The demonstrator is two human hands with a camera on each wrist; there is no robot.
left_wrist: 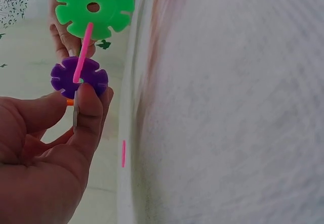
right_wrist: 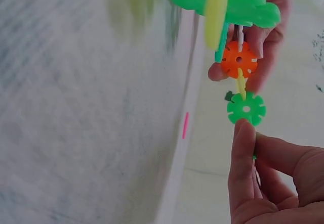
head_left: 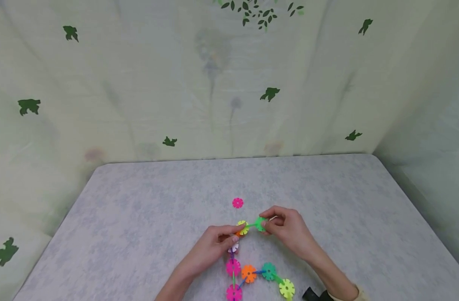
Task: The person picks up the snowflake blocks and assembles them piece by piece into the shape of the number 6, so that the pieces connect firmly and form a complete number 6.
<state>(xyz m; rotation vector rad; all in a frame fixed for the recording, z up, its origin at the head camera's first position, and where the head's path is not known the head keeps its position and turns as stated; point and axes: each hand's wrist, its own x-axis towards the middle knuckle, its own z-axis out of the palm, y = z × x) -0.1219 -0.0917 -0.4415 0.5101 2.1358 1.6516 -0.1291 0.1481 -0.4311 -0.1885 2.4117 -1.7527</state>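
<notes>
A chain of notched plastic discs, joined edge to edge, hangs between my two hands. My left hand point(head_left: 214, 243) pinches it near a yellow disc point(head_left: 243, 231) and a white disc point(head_left: 234, 248). In the left wrist view a purple disc point(left_wrist: 93, 77) sits at the fingertips, with a bigger-looking green disc point(left_wrist: 109, 11) above. My right hand point(head_left: 292, 232) pinches a green disc point(head_left: 259, 224) at the chain's far end. Further down, the chain runs through pink discs point(head_left: 233, 268), an orange disc point(head_left: 249, 274), a teal disc point(head_left: 268, 271) and a yellow-green disc point(head_left: 287, 288).
One loose pink disc point(head_left: 237, 203) lies flat beyond the hands on the grey table point(head_left: 139, 209). Close to the right forearm, a black object point(head_left: 313, 294) shows at the bottom edge. A pale curtain point(head_left: 139, 83) with leaf prints stands behind the table.
</notes>
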